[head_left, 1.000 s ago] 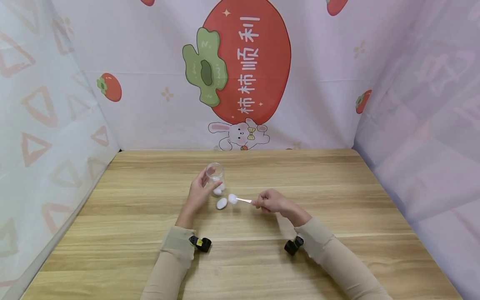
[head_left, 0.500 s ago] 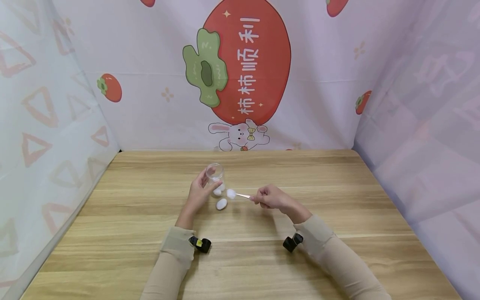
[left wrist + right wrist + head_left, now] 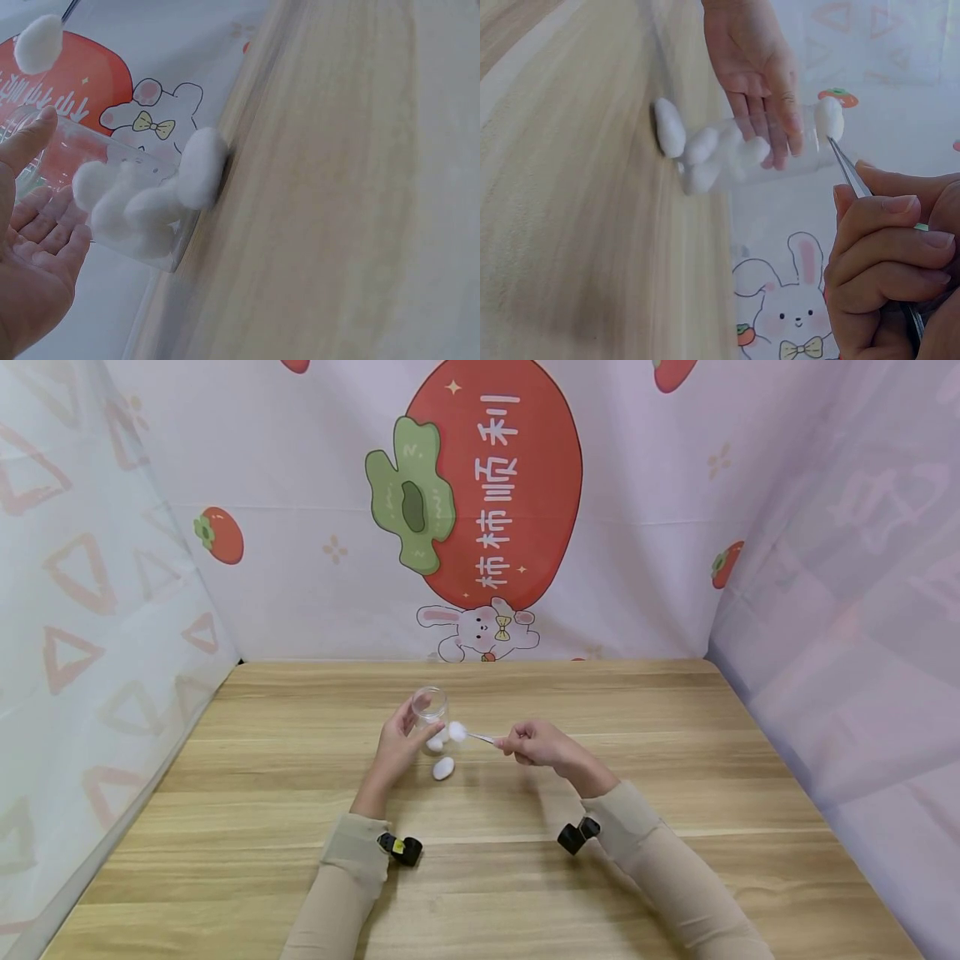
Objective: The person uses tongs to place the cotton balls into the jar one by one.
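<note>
My left hand (image 3: 396, 745) holds a clear, open-topped jar (image 3: 431, 703) upright on the table, thumb on the near side and fingers behind it. Several white cotton balls (image 3: 139, 210) lie in the jar's lower part. In my right hand (image 3: 542, 747) is a pair of metal tweezers (image 3: 850, 171), pinched between thumb and fingers. The tweezers' tips grip another cotton ball (image 3: 829, 119), raised close to the jar's mouth on its right side. One loose cotton ball (image 3: 443, 768) rests on the table just in front of the jar.
The wood-grain table (image 3: 480, 893) ends at a white printed backdrop (image 3: 300, 585) with a large red persimmon and a rabbit. Patterned cloth hangs along both sides. Each sleeve cuff bears a small black wrist camera (image 3: 405, 850).
The right hand has lifted the tweezers and cotton ball up and away from the table, closer to the jar's mouth. The left hand, jar and loose cotton ball have stayed put.
</note>
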Available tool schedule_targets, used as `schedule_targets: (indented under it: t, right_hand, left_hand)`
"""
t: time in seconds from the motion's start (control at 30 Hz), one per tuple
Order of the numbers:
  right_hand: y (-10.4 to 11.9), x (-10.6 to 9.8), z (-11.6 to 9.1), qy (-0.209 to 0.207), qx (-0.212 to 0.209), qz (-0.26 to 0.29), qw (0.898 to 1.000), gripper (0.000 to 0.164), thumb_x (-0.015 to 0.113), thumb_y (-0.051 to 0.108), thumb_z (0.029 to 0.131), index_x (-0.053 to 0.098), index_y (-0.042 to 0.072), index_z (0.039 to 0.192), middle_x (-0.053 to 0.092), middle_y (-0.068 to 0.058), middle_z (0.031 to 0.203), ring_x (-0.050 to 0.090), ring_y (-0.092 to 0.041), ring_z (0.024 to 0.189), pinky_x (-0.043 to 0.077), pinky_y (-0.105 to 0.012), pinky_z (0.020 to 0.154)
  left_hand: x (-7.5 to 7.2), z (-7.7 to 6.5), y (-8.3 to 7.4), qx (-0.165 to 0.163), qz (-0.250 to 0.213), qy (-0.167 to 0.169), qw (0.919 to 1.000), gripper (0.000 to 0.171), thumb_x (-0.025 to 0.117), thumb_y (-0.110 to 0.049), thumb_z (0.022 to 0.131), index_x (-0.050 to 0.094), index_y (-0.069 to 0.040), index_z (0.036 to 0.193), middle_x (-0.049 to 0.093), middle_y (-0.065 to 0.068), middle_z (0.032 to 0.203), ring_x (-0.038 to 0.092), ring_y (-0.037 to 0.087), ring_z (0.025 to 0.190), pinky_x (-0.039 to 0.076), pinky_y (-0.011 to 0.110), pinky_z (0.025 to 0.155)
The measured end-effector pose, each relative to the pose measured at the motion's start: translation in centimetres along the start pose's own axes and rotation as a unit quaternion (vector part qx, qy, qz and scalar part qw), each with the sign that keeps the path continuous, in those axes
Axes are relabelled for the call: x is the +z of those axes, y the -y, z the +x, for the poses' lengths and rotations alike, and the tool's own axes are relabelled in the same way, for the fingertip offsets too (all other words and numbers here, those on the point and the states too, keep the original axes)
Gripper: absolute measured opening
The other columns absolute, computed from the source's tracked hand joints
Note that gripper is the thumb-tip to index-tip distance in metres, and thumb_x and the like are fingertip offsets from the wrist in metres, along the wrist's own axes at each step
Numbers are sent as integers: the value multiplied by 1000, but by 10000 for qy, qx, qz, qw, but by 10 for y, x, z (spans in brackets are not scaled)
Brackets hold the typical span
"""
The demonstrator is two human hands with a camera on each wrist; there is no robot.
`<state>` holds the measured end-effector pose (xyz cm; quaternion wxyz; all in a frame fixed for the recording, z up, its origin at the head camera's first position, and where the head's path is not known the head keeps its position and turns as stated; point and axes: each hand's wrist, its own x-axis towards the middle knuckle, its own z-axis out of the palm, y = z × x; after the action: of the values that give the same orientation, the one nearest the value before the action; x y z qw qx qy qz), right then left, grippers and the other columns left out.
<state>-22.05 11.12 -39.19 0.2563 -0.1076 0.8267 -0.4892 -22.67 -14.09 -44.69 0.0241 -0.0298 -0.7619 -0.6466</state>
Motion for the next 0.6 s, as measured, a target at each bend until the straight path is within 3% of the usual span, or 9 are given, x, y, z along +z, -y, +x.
schedule_targets:
  t: [0.27,0.6]
  right_hand:
    - [11,-2,2,-23,-151,70,9999,26,58,18,96,56,7,72,38,6,52,32,-8,50,22,-17,47]
    - [22,-2,10,-94,-241,88,9996,25,59,20,95,58,1,79,38,6,51,33,-9,51,25,-19,49]
  left_hand:
    - [0,-10,-24,-83,-67,65,9999,70,69,-7,87,33,5,146,39,23,152,30,35,147,24,42,127]
    - [1,0,1,-36,65,-55,10000,73,72,-16,86,34,-3,148,37,16,155,32,31,147,26,39,126]
